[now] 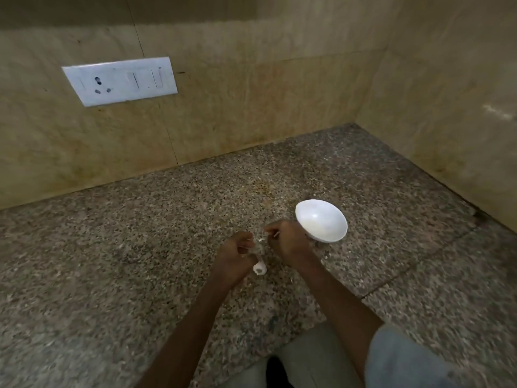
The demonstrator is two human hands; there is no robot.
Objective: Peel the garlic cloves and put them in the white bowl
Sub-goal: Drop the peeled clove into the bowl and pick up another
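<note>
A speckled grey-brown granite worktop (112, 247) runs back into a corner between beige stone walls (251, 107). A white bowl (316, 217) stands on it, right of centre. A white piece of garlic (259, 268) lies on the stone to the bowl's left, apart from it. A brownish stain (263, 189) marks the surface behind the bowl, a dark smudge (272, 323) sits near the front edge, and a seam (405, 273) crosses the slab at right.
</note>
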